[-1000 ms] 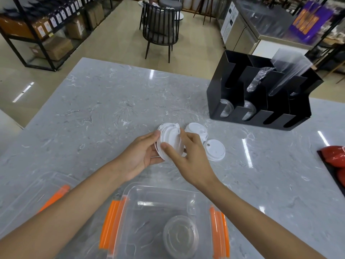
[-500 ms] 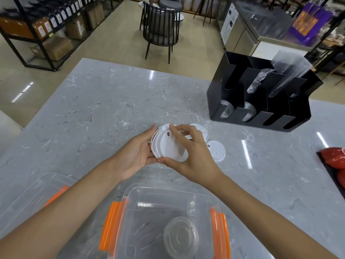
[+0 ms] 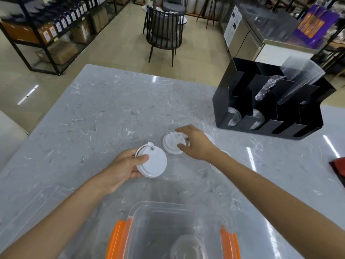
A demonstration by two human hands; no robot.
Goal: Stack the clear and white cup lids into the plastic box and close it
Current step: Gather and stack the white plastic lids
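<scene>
- No legible text anywhere.
- White labels (image 3: 59, 27) on the shelf bottles: print too small to read.
- Purple box (image 3: 315, 25), far right: orange markings blurred, unreadable.

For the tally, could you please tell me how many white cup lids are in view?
3, perhaps more: one white lid in the left hand, one on the table under the right hand, one edge behind the right forearm.
</scene>
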